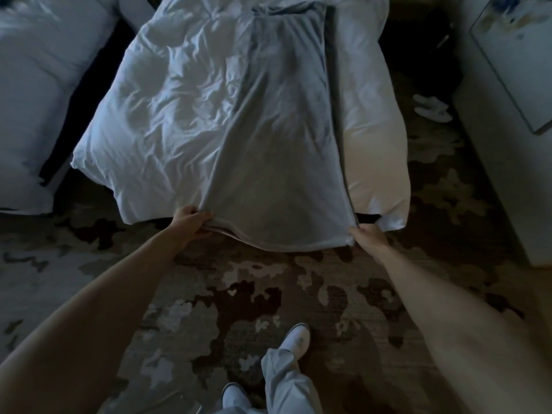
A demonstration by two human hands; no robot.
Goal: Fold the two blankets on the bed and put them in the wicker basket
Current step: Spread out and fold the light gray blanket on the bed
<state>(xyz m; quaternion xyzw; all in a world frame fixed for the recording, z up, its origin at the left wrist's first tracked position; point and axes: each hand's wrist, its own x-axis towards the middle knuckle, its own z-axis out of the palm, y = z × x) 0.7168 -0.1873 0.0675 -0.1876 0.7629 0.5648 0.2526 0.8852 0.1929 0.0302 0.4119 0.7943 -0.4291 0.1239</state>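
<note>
Left hand (191, 221): gripping the near left corner of the grey blanket (277, 138) at the foot of the bed (167, 115), fingers curled over the edge.
Right hand (366, 234): pinching the near right corner of the same blanket, closed on the cloth.
Blanket: lies as a long narrow strip up the bed's right half, its near end sagging off the mattress edge between the two hands. Layered edges show at the near hem, so I judge it has been folded lengthwise at least once.
Far end: bunched and a little rumpled near the top of the view.
Second blanket: I cannot make one out; only white bedding (373, 162) shows around the grey one.
Basket: not in view.
Done so far: seemingly the first lengthwise fold of one blanket.
Left to do: fold this strip shorter, likely by carrying the near end up to the far end, then stow it; fold and stow the other blanket.
Floor: patterned carpet (239, 294), the person standing at the bed's foot.
</note>
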